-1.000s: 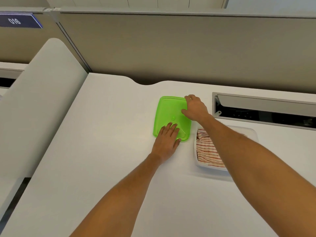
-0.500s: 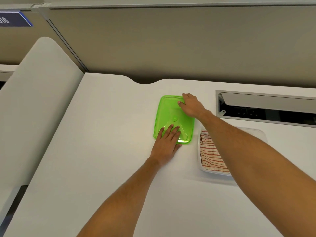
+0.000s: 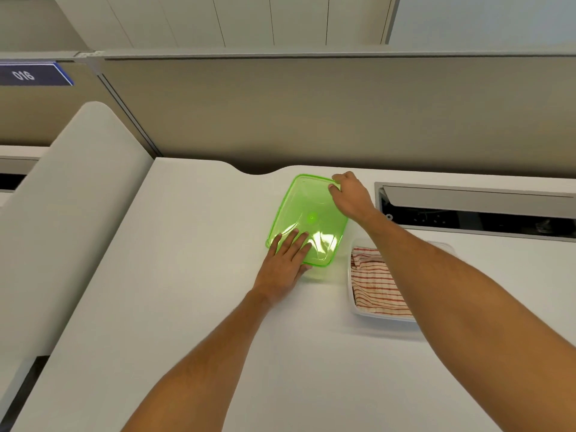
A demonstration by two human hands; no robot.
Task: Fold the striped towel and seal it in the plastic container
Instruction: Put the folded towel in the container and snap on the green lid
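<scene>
The green lid (image 3: 307, 218) looks light, thin and springy, likely slick, so its rim is the place to hold. It lies on the counter (image 3: 187, 275), at 10 o'clock from the container (image 3: 353, 302) holding the folded striped towel (image 3: 375, 286). The right hand (image 3: 352, 196) pinches its 1 o'clock corner with curled fingers; the left hand (image 3: 285, 265) presses flat, fingers straight, on its 7 o'clock corner.

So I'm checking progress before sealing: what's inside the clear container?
The folded striped towel lies inside the container. The right forearm covers its far right part, so the rest there cannot be seen.
</scene>
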